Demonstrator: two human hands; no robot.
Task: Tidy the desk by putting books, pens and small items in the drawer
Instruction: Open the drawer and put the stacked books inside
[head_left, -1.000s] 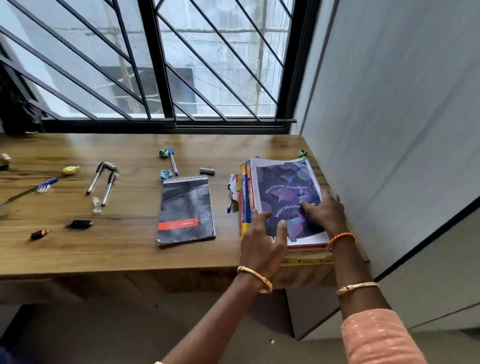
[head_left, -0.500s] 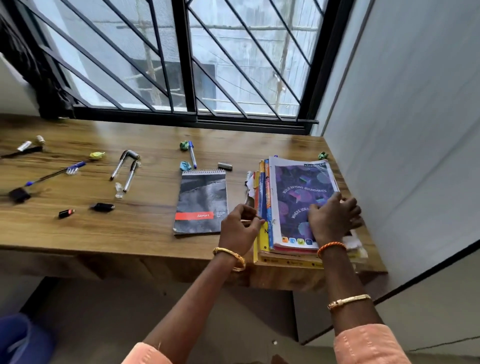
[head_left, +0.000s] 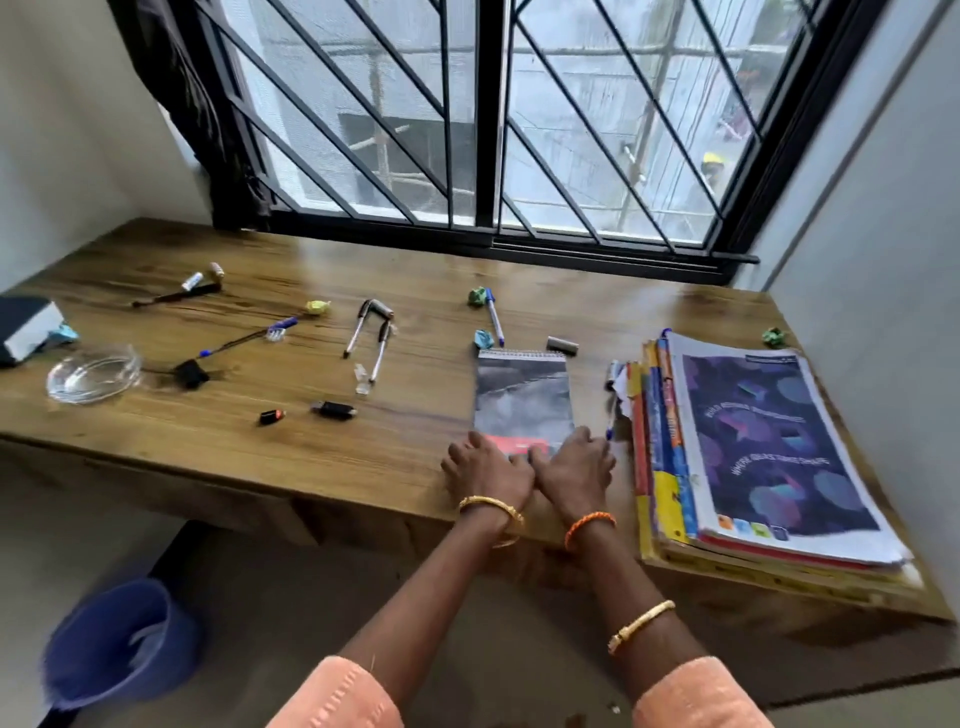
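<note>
We found both hands at the near end of the spiral notepad (head_left: 523, 397), which lay flat on the table (head_left: 405, 280) at about 6 o'clock of the tabletop. The left hand (head_left: 485, 467) rested on the pad's near left corner and the right hand (head_left: 574, 462) on its near right corner, fingers bent down over the cover; blur prevented us from telling whether either hand was gripping the pad or only resting on it. The stack of books (head_left: 753, 457) sat at 3 o'clock of the pad, apart from the hands, overhanging the table's near edge. A blue-capped pen (head_left: 494, 317) lay at 12 o'clock of the pad, with a crumpled paper ball (head_left: 483, 339) beside it. Two silver pens (head_left: 371, 338) lay at 10 o'clock, a black USB stick (head_left: 335, 409) at 9 o'clock, and a glass dish (head_left: 93, 372) farther out at 9 o'clock. A blue bin (head_left: 119, 644) stood on the floor at 7 o'clock.
</note>
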